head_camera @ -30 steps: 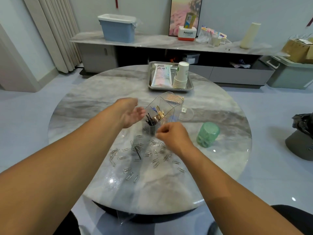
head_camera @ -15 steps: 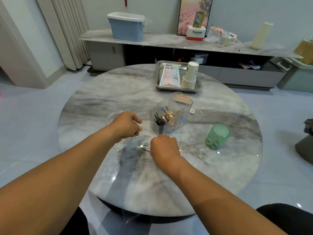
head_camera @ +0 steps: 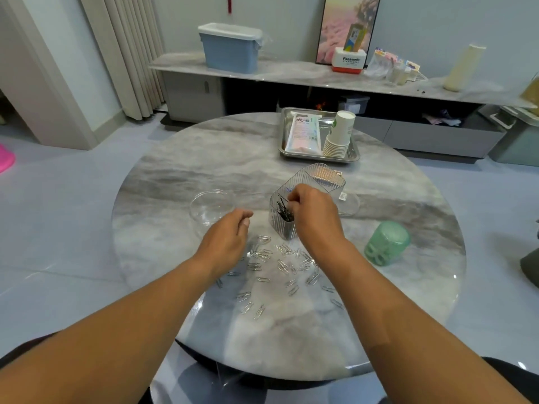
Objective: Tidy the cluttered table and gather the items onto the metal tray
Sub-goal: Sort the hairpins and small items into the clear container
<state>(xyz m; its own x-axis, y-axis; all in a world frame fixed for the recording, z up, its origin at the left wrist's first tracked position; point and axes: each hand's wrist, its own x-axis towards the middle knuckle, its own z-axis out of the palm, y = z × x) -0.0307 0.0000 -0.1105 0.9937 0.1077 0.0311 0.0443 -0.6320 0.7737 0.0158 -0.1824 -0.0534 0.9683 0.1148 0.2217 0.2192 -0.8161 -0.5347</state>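
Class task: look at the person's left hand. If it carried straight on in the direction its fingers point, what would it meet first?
Probably the clear round dish, just beyond the left hand, whose curled fingers aim up-table and slightly left. Depth is unclear from one view.

1. The right hand (head_camera: 313, 217) covers part of the clear organizer (head_camera: 309, 196); whether its curled fingertips pinch anything is too small to tell
2. The left hand (head_camera: 226, 240) hides some paper clips (head_camera: 264, 255)
3. The pouch (head_camera: 303, 132) print is unreadable
4. Both forearms run off the bottom edge
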